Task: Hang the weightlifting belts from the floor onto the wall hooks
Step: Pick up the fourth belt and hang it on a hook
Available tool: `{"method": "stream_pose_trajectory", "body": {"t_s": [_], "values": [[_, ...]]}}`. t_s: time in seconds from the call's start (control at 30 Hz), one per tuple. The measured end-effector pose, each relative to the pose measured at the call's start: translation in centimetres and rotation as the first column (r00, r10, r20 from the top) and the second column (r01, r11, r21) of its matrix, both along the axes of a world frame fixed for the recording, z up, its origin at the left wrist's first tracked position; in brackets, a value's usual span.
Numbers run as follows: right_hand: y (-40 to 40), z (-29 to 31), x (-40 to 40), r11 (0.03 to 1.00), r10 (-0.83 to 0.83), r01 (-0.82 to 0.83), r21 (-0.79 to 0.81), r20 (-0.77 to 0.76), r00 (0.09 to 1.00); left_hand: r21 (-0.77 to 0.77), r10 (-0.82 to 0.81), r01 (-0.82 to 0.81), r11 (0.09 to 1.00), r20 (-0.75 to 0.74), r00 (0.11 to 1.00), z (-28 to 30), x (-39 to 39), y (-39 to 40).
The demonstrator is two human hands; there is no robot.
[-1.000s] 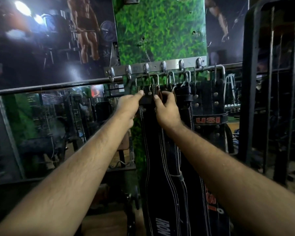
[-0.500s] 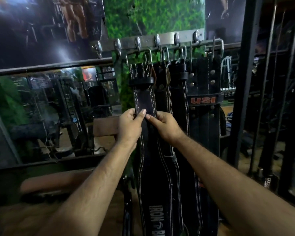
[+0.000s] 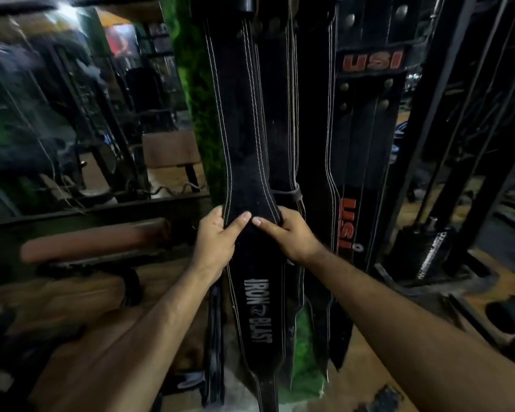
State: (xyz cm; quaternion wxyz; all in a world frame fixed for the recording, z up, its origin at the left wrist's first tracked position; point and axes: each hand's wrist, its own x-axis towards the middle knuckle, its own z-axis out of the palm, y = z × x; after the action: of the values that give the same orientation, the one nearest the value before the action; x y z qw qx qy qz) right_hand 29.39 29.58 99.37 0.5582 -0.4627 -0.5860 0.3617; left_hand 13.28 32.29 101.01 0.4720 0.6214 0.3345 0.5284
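A long black belt with white stitching and the words IRON BLAST hangs straight down in the middle of the view. My left hand grips its left edge at the wide part, thumb on the front. My right hand holds the right edge, fingers wrapped behind and thumb on the front. Other black belts hang just to the right, one marked USI in red. The hooks are above the top of the frame, out of view.
A mirror on the left reflects gym machines. A brown padded bench lies low on the left. Black steel rack uprights stand at the right. A green grass-like wall strip runs behind the belts. Wooden floor shows below.
Both hands have slid down the hanging IRON BLAST belt from its top by the hooks to its wide middle. The view has tilted down, and the hook rail has left the frame.
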Motion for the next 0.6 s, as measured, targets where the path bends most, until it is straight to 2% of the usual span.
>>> {"method": "stream_pose_trajectory", "body": {"t_s": [0.2, 0.43, 0.6], "values": [[-0.1, -5.9, -0.7, 0.997, -0.047, 0.039, -0.069, -0.107, 0.993, -0.087, 0.032, -0.030, 0.996, 0.018, 0.999, -4.7, -0.3, 0.1], [-1.1, -17.1, -1.4, 0.977, -0.074, 0.052, -0.207, -0.097, 0.992, -0.276, 0.029, -0.053, 0.960, -0.092, 0.995, -17.5, -0.8, 0.0], [-0.2, -22.3, -2.3, 0.969, -0.120, 0.082, -0.232, -0.156, 0.980, -0.331, 0.053, -0.077, 0.941, -0.081, 0.995, -22.5, -1.1, 1.0]]}}
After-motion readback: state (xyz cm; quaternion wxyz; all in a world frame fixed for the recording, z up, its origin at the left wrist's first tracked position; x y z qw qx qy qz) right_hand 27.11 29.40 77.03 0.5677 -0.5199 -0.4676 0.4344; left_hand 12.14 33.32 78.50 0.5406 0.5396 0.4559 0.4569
